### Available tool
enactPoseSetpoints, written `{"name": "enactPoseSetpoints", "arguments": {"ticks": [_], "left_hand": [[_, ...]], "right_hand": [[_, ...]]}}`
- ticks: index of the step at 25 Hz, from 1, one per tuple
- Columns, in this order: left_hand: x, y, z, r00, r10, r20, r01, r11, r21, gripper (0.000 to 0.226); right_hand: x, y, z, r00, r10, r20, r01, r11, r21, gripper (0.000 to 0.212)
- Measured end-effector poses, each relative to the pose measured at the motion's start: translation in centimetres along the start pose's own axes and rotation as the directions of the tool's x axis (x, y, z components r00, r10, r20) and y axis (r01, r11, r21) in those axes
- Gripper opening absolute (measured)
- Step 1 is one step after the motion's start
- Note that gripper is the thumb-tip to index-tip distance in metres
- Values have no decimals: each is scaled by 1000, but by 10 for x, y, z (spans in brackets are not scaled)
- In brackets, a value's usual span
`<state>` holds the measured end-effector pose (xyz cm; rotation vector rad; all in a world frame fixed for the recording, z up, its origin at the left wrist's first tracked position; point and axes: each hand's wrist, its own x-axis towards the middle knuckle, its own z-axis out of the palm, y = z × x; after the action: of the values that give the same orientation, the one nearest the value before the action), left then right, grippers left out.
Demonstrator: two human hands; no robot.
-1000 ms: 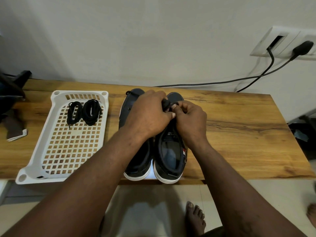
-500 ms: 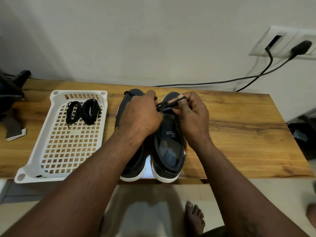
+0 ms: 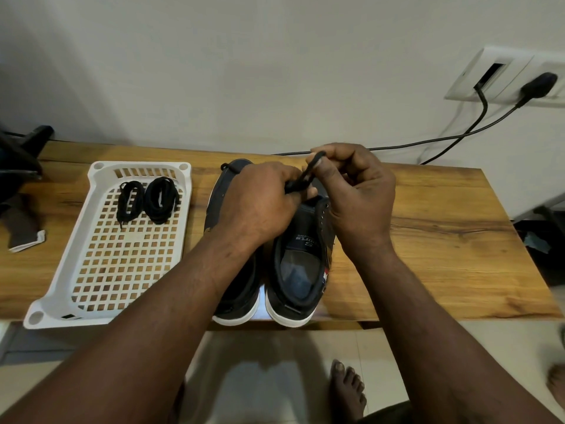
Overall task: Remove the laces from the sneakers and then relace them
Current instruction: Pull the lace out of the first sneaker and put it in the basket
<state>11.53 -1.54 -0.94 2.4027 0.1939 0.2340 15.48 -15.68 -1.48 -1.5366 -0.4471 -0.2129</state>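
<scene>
Two dark sneakers stand side by side, toes away from the person, in the middle of the wooden worktop (image 3: 443,255), heels at its near edge. Work is on the right sneaker (image 3: 301,270). A short stretch of black lace (image 3: 306,175) runs taut above its toe end, slanting toward one o'clock from one hand to the other.

The right hand (image 3: 357,194) has its grip pressed together on the upper end of that lace, thumb against forefinger, the other fingers curled. The left hand (image 3: 260,206) lies over the front of the shoes with curled fingers. Its grip seems to pinch the lower end of the lace where it leaves the shoe, though the fingertips are partly hidden. The left sneaker (image 3: 223,194) is mostly covered by that arm.

The eyelets in view along the right flap look empty, so the lace probably sits only in the rows near the toe. Whether it is coming out or going in I cannot tell.

The lace is light, soft and limp. It will follow a pull but not a push, so it is best held close to its stiff tip and drawn straight along the eyelet's line. The shoe is light enough to slide and needs steadying at the flap.

At nine o'clock from the sneakers sits a white basket (image 3: 61,289) holding two coiled laces (image 3: 162,198).
</scene>
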Motion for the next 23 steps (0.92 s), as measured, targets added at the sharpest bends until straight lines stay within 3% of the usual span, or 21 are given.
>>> {"name": "enactPoseSetpoints", "arguments": {"ticks": [3, 6, 8, 10, 15, 17, 19, 21, 23], "left_hand": [[4, -2, 3, 989, -86, -119, 74, 992, -101, 12], [12, -7, 5, 957, -255, -136, 181, 897, -404, 7], [12, -5, 6, 955, -282, -91, 199, 838, -509, 7], [10, 1, 6, 962, -266, -65, 179, 790, -586, 6], [5, 15, -14, 990, -130, -62, 21, 557, -830, 14], [3, 17, -21, 990, -130, -47, 26, 507, -862, 23], [5, 14, -22, 983, -184, -22, 82, 538, -839, 30], [9, 4, -17, 977, -210, -45, 126, 729, -673, 30], [10, -7, -11, 985, -170, -31, 147, 917, -371, 26]], "right_hand": [[-2, 14, -3, 986, 165, 26, -162, 982, -93, 18], [-11, 35, -4, 908, 384, 166, -331, 902, -278, 31], [-17, 39, -1, 879, 394, 270, -289, 888, -358, 42], [-19, 38, 3, 868, 392, 304, -266, 885, -383, 41], [-17, 46, 3, 903, 373, 214, -281, 888, -365, 23], [-17, 49, 4, 920, 357, 161, -292, 899, -327, 16], [-16, 50, 6, 922, 373, 106, -339, 908, -246, 10], [-14, 50, 6, 910, 406, 81, -401, 913, -73, 15], [-11, 47, 5, 894, 437, 104, -448, 884, 135, 24]]}}
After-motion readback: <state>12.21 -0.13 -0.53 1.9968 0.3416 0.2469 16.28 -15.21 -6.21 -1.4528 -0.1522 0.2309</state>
